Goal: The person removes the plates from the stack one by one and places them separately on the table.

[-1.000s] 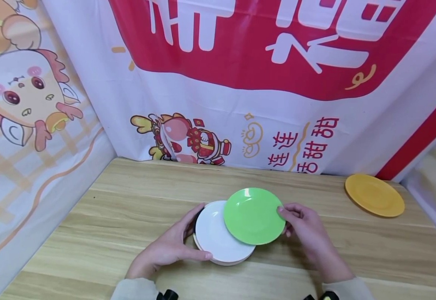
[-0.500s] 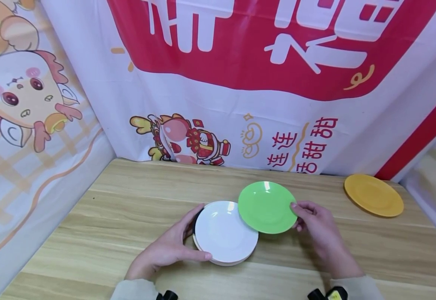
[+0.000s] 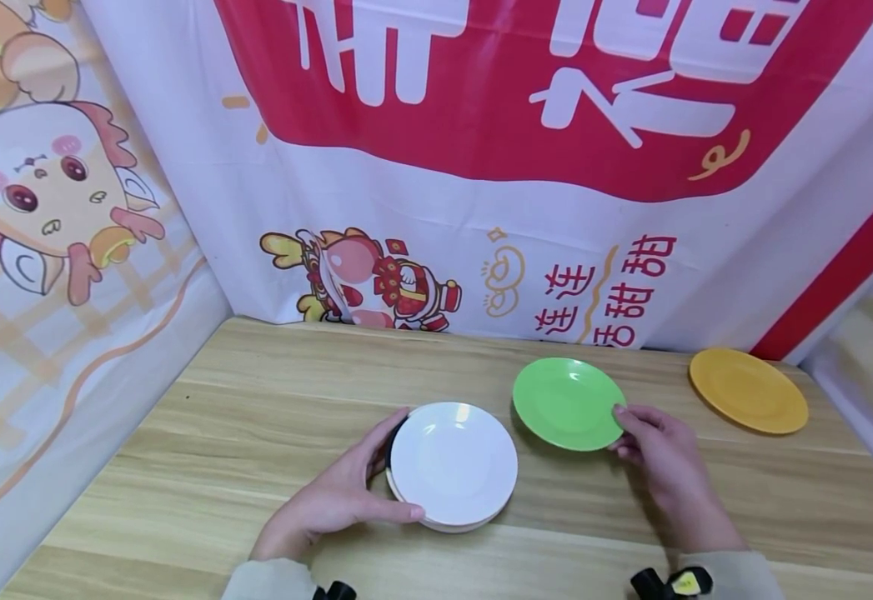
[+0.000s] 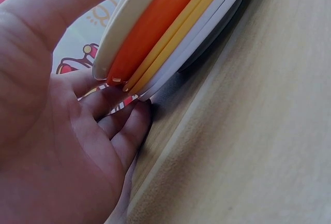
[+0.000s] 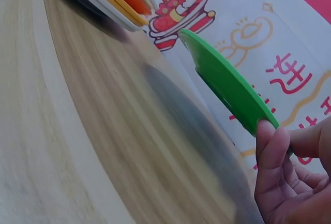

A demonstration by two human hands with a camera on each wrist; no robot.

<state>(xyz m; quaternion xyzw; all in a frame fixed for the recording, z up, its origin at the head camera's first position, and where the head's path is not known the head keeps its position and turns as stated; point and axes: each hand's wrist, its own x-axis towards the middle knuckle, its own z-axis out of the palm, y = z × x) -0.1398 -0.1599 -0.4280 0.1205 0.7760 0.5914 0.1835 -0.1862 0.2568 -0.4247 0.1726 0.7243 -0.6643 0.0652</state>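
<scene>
My right hand (image 3: 661, 446) pinches the right rim of a green plate (image 3: 567, 404), thumb on top and fingers underneath. In the right wrist view the green plate (image 5: 227, 84) hangs above the table, its shadow below it. My left hand (image 3: 346, 487) holds the left side of a plate stack, thumb at the front rim and fingers curled behind. A white plate (image 3: 454, 462) tops this stack. The left wrist view shows an orange plate (image 4: 150, 32), yellow plates (image 4: 178, 32) and white ones beneath, with a dark piece at the bottom.
A yellow-orange plate (image 3: 750, 392) lies on the wooden table (image 3: 181, 467) at the back right. Printed cloth (image 3: 421, 192) hangs along the table's back edge, and more cloth (image 3: 53, 250) closes off the left side.
The green plate has moved right and slightly back in my right hand, off the white plate it overlapped. My left hand and the stack have stayed in place.
</scene>
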